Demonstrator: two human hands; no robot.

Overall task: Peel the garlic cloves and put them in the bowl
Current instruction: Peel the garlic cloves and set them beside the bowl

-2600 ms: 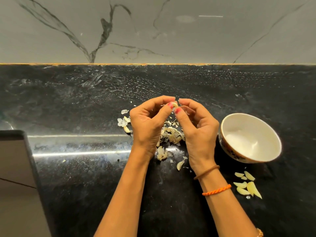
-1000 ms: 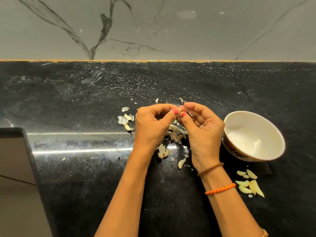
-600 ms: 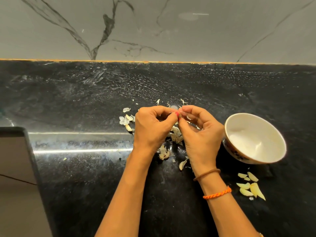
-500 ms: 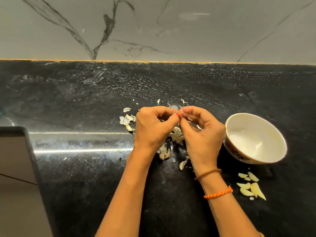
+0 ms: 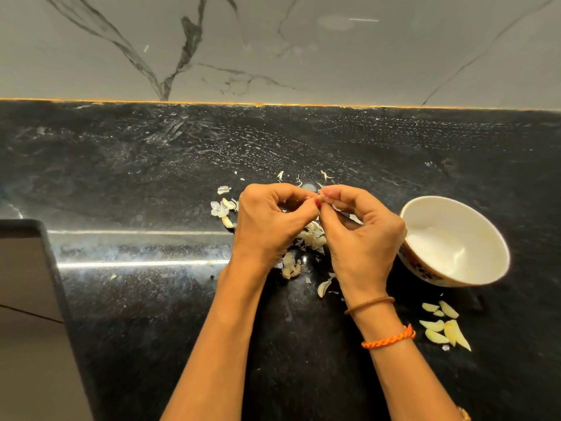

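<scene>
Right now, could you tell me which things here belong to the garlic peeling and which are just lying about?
Belongs: garlic clove pinched by left hand and right hand; bowl; peeled cloves.
Lying about: skin scraps; dark tray; black counter.

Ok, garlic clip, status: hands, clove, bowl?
Left hand and right hand both pinching one garlic clove, mid-peel. Bowl looks empty. Peeled cloves lie beside it. Nothing blocking.

Dim warm overhead light, streaky glare across the glossy black countertop (image 5: 136, 262), wide-angle bowing at edges.
</scene>
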